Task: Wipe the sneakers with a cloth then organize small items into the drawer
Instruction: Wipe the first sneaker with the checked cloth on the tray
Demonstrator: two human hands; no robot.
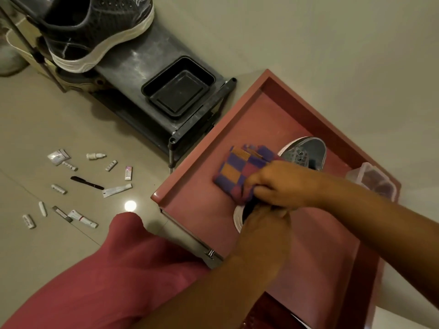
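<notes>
A grey sneaker [308, 150] with a white sole lies on the red cabinet top [204, 210], its heel end hidden under my hands. My right hand [282, 184] grips a checked purple, orange and red cloth [240, 172] and holds it against the sneaker's side. My left hand [263, 224] holds the sneaker at its heel, fingers curled over the opening. A second, black sneaker [95, 32] with a white sole stands on the dark shoe rack [142, 67] at the top left. Several small tubes, bottles and a black pen [86, 182] lie scattered on the floor to the left.
A black plastic tray [178, 89] sits empty on the shoe rack's top shelf. A clear plastic container [373, 179] stands at the cabinet's right edge. My knee in red cloth [123, 264] fills the lower left. The floor is pale tile.
</notes>
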